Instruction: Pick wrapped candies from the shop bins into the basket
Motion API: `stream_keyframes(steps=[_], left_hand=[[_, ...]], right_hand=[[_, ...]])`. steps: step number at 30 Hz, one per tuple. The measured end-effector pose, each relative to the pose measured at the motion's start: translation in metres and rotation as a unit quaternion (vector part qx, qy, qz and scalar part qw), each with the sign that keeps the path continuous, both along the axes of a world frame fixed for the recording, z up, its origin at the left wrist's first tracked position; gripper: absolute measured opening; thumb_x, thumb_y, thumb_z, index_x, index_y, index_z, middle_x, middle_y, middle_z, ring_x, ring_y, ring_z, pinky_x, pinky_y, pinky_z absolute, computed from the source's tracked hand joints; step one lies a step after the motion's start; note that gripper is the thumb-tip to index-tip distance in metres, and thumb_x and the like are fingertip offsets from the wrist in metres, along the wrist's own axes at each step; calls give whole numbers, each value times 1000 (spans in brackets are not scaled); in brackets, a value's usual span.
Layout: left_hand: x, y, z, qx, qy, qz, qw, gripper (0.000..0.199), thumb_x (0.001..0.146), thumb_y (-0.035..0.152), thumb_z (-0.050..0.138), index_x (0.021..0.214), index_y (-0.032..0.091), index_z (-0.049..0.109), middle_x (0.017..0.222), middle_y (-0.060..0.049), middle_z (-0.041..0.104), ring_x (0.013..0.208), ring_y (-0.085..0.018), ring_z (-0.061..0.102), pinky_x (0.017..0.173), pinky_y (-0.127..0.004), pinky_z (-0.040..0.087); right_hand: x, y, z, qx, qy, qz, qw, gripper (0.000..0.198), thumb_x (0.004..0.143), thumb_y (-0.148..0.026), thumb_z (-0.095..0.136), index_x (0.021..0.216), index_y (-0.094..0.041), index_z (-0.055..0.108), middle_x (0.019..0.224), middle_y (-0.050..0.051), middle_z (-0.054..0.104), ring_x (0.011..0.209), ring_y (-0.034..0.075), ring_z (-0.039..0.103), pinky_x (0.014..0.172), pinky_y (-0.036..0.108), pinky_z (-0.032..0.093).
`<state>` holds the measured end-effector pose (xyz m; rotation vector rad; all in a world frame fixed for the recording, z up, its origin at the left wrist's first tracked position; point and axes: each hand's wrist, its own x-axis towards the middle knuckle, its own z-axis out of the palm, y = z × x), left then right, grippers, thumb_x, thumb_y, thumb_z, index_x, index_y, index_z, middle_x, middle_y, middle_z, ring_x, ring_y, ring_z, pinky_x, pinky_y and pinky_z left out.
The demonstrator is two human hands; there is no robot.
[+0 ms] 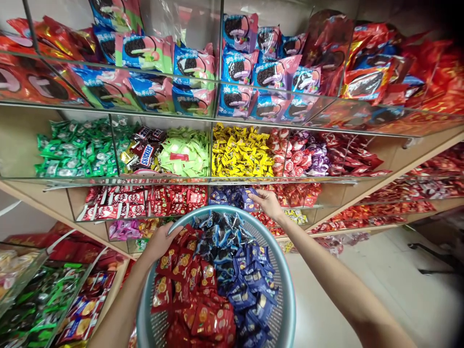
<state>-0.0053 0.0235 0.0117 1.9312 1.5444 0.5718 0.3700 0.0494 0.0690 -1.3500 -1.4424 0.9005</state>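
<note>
Blue packet: at the lower shelf, edge pinched by right hand; far fingertips hidden. Left hand clasps rim of basket, fingers beneath not visible. Inside: red packets, black-and-blue packets, more blue ones. Basket's near edge cut off. Upper-right red packets blurred.

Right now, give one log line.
left hand: gripping basket rim | right hand: touching shelved blue packet | basket: red packets, navy packets, black-blue packets
</note>
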Motion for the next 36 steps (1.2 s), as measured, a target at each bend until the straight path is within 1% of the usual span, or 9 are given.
stream_keyframes(steps=[7,13,18,21,25,28,31,34,36], left_hand=[[1,0,2,-5,1,1,1000,33,83,49,44,70,19,47,55,6,39,53,-14,43,52,-23,29],[1,-2,7,-11,2,0,1000,31,83,48,44,74,19,49,55,6,40,53,-14,43,52,-23,30],[3,-1,8,-10,5,0,1000,33,83,49,43,69,19,46,54,6,37,50,-13,41,52,-23,29],[4,-2,9,-6,7,-1,1000,35,84,52,41,71,19,48,54,6,38,52,-14,41,52,-23,29],[4,-2,10,2,10,-2,1000,36,84,53,40,73,19,50,56,5,42,55,-15,43,54,-24,31],[4,-1,10,9,10,-5,1000,37,83,53,40,74,19,51,57,4,45,56,-15,44,54,-24,31],[4,-1,10,13,11,-8,1000,38,83,54,39,75,19,51,57,3,46,56,-15,45,54,-24,32],[4,-1,9,11,12,-9,1000,39,84,54,39,76,19,51,56,4,44,55,-15,44,54,-24,32],[3,-1,8,10,11,-7,1000,38,84,54,39,75,19,51,56,4,43,54,-15,43,53,-24,32]], right_hand=[[19,-28,15,-14,81,-71,994,41,58,-56,72,65,-17,61,60,-2,58,53,12,53,55,28,49],[23,-102,30,-47,94,-60,993,27,69,-44,70,74,-18,67,73,1,66,67,15,59,68,28,49],[7,-171,13,-99,70,-65,990,25,75,-42,66,82,-19,71,78,3,69,73,19,61,69,30,49],[-3,-195,-6,-89,36,-89,991,25,77,-42,63,86,-20,71,81,4,69,76,21,62,71,31,50],[-7,-210,-24,-25,-65,-125,990,23,79,-41,62,89,-23,72,97,7,68,95,25,60,87,37,46],[-5,-213,-27,11,-135,-128,982,23,81,-40,59,91,-24,72,100,8,67,100,26,58,92,41,43],[-1,-213,-19,27,-145,-130,981,25,85,-40,53,96,-24,70,101,9,66,101,26,56,94,43,42],[4,-212,-4,10,-123,-134,983,32,88,-42,45,102,-23,67,106,10,64,102,25,55,92,39,42],[5,-213,6,-7,-111,-106,988,32,89,-43,44,99,-23,67,108,9,63,102,24,54,90,36,43]])
